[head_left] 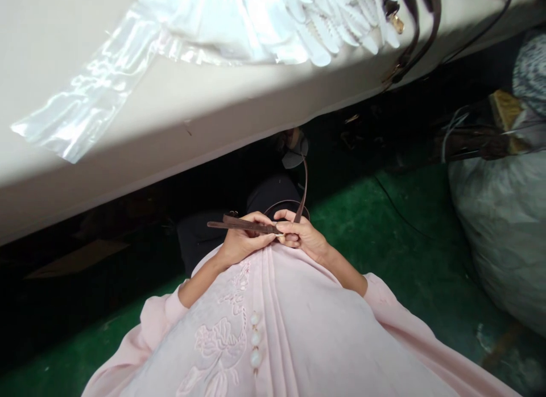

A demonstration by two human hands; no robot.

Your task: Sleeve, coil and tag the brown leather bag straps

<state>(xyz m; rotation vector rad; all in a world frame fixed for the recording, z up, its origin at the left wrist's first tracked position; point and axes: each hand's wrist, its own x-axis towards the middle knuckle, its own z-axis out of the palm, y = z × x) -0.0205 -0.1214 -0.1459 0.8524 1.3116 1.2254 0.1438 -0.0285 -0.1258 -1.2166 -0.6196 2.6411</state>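
Note:
Both hands meet low in front of my pink top, below the edge of the white table [128, 135]. My left hand [243, 240] is closed round a thin dark brown strap [239, 224] whose end sticks out to the left. My right hand [305, 235] pinches the same strap where a small gold fitting shows between the fingers. From there the strap loops up and curves away over my dark-clad knees.
On the table lie a clear plastic bag [85, 107], white fabric and a pile of white gloves [336, 16]. More brown straps [416, 38] hang over the table's far edge. A large pale sack [499, 226] stands at the right on the green floor [384, 243].

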